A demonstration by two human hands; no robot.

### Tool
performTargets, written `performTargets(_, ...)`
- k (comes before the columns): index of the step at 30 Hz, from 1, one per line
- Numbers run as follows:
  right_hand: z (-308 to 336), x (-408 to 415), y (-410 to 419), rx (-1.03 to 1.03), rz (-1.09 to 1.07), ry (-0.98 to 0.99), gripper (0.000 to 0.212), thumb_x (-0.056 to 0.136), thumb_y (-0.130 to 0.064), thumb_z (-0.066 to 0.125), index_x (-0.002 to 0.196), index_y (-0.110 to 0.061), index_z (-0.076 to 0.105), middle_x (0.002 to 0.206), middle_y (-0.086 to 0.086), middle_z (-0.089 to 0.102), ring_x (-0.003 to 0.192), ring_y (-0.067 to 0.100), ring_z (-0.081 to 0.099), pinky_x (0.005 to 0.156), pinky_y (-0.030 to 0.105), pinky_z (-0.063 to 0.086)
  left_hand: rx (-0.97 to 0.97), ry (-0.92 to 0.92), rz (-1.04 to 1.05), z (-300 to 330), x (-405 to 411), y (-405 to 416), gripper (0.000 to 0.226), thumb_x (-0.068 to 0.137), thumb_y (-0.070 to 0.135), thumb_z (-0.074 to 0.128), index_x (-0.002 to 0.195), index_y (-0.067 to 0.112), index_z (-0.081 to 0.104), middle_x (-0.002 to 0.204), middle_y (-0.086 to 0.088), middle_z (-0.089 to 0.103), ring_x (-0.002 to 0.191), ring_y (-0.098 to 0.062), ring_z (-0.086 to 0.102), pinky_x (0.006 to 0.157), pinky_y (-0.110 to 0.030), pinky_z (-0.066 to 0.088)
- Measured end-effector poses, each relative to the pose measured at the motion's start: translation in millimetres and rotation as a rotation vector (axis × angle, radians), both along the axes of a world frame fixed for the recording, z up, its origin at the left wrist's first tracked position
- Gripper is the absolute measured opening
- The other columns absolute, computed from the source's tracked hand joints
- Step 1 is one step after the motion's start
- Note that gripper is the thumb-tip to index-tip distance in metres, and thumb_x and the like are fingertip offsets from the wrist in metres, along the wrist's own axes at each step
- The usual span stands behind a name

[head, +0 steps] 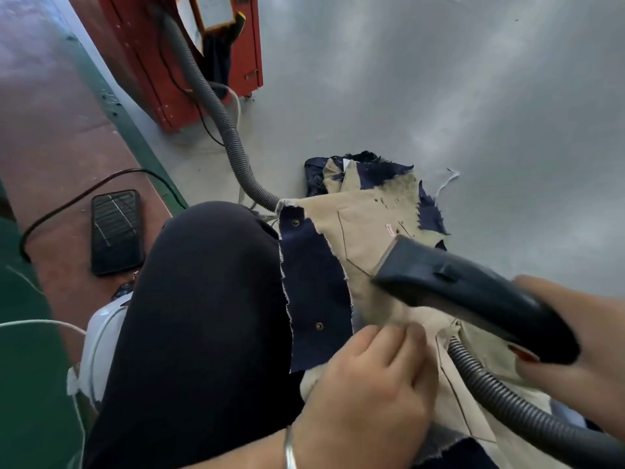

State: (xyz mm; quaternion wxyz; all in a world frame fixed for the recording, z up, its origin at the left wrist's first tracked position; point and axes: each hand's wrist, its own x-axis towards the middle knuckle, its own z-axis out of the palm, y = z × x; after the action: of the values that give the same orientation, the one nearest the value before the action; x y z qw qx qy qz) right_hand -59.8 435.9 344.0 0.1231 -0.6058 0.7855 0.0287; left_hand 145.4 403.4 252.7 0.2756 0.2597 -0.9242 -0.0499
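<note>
A red metal cabinet [162, 72] is standing at the upper left of the frame on the grey floor [456, 96], with a sheet of paper in an orange frame [216, 11] hanging on it. At the left, a dark phone [116, 231] is lying flat on a reddish strip [50, 130], and a black cable [84, 194] is curving just beside it. A heap of navy fabric scraps [375, 170] is lying at centre frame, with a white thread [447, 181] trailing near it on the right.
</note>
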Motion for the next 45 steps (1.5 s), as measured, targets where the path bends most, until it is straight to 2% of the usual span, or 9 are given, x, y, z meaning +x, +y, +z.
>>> performTargets(6, 24.2, 64.4, -45.1, 0.081, -0.040, -0.003, 0.035, 0.062, -0.028, 0.073, 0.079, -0.043, 0.046, 0.053, -0.008, 0.052, 0.052, 0.011, 0.052, 0.047, 0.031, 0.041, 0.097, 0.045, -0.011, -2.2, 2.0, -5.6, 0.015, 0.073, 0.018, 0.069, 0.085, 0.015, 0.076, 0.098, -0.003, 0.072, 0.082, -0.016, 0.066, 0.076, -0.025, 0.051)
performTargets(10, 9.8, 64.6, -99.1, -0.067, -0.001, -0.010, 0.021, 0.076, -0.023, 0.068, 0.079, -0.032, 0.049, 0.065, -0.009, 0.052, 0.058, 0.011, 0.048, 0.048, 0.025, 0.026, 0.164, 0.056, -0.022, 1.8, 2.9, -6.5, 0.020, 0.068, 0.019, 0.070, 0.087, 0.017, 0.076, 0.097, 0.001, 0.072, 0.082, -0.014, 0.066, 0.075, -0.023, 0.052)
performTargets(15, 5.5, 45.1, -135.3, -0.167, -0.120, -0.091, 0.017, 0.079, -0.017, 0.066, 0.083, -0.023, 0.051, 0.072, 0.001, 0.059, 0.070, 0.031, 0.060, 0.057, 0.031, 0.042, 0.156, 0.075, -0.004, 8.3, 8.1, -7.3, 0.016, 0.074, 0.019, 0.068, 0.089, 0.018, 0.076, 0.096, 0.004, 0.071, 0.080, -0.012, 0.066, 0.063, -0.022, 0.048)
performTargets(19, 25.3, 19.8, -85.7, -0.247, -0.132, -0.232, 0.029, 0.061, -0.036, 0.064, 0.088, -0.043, 0.057, 0.060, -0.011, 0.067, 0.042, 0.009, 0.062, 0.040, 0.031, 0.050, 0.142, 0.081, 0.001, 13.0, 13.6, -10.3, 0.016, 0.072, 0.016, 0.070, 0.087, 0.016, 0.075, 0.094, 0.001, 0.070, 0.080, -0.016, 0.065, 0.063, -0.025, 0.050)
performTargets(26, -2.2, -27.5, 42.3, 0.073, -0.202, -0.099, 0.065, 0.053, -0.047, 0.082, 0.104, -0.062, 0.046, 0.088, -0.029, 0.065, 0.061, -0.001, 0.064, 0.055, 0.027, 0.056, 0.072, 0.041, -0.022, 14.3, 22.7, -13.8, 0.007, 0.072, 0.006, 0.072, 0.068, 0.012, 0.071, 0.072, -0.001, 0.064, 0.062, -0.019, 0.058, 0.049, -0.030, 0.046)
performTargets(30, 3.2, 24.4, 27.2, 0.077, -0.156, -0.083, 0.039, 0.051, -0.056, 0.050, 0.090, -0.060, 0.046, 0.067, -0.026, 0.059, 0.041, 0.002, 0.054, 0.042, 0.028, 0.051, 0.082, 0.030, 0.005, 15.9, 20.7, -10.3, 0.008, 0.076, 0.010, 0.071, 0.069, 0.014, 0.070, 0.070, 0.002, 0.063, 0.057, -0.018, 0.054, 0.043, -0.031, 0.043)
performTargets(34, 11.4, 52.0, -11.2, 0.032, -0.076, -0.052, 0.034, 0.053, -0.037, 0.061, 0.082, -0.046, 0.046, 0.048, -0.008, 0.049, 0.045, 0.013, 0.051, 0.044, 0.036, 0.044, 0.134, 0.037, 0.027, 17.9, 22.4, -12.6, 0.004, 0.074, 0.013, 0.072, 0.071, 0.016, 0.071, 0.071, 0.004, 0.064, 0.057, -0.017, 0.055, 0.041, -0.029, 0.043)
performTargets(39, 9.1, 48.3, -67.6, -0.066, -0.109, -0.038, 0.026, 0.069, -0.023, 0.074, 0.083, -0.031, 0.054, 0.059, -0.009, 0.055, 0.056, 0.015, 0.054, 0.050, 0.028, 0.034, 0.190, 0.058, 0.060, 18.2, 23.4, -12.5, 0.007, 0.071, 0.015, 0.071, 0.067, 0.020, 0.069, 0.067, 0.007, 0.060, 0.057, -0.015, 0.053, 0.041, -0.030, 0.042)
performTargets(45, 0.4, 31.0, -108.0, -0.150, -0.187, -0.169, 0.020, 0.079, -0.017, 0.068, 0.095, -0.026, 0.060, 0.072, 0.003, 0.063, 0.071, 0.032, 0.066, 0.063, 0.039, 0.055, 0.216, 0.078, 0.012, 16.6, 26.8, -13.2, 0.005, 0.076, 0.018, 0.067, 0.073, 0.018, 0.071, 0.072, 0.005, 0.061, 0.060, -0.017, 0.053, 0.045, -0.032, 0.044)
